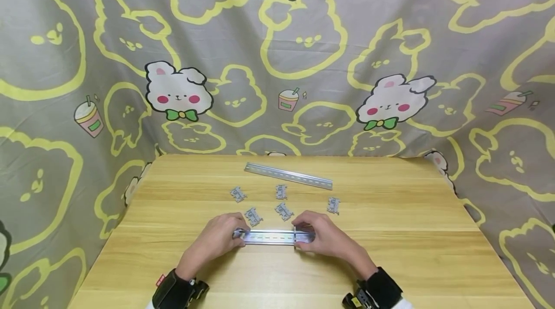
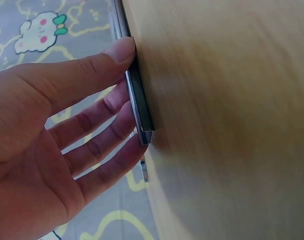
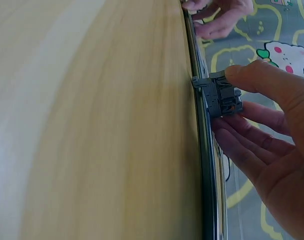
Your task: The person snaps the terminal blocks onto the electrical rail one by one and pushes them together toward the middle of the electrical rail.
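Grey module (image 3: pixel 219 97) against metal rail (image 1: pixel 270 238), pinched by right hand (image 1: pixel 325 233); left hand (image 1: pixel 220 234) grips rail's other end; uneven pressure might tilt module loose.

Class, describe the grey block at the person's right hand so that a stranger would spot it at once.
On the wooden table, find the nearer metal rail. Follow it to the right hand, whose thumb and fingers grip the grey block at that rail. Unlike the five loose blocks lying farther off, this one is held in a hand.
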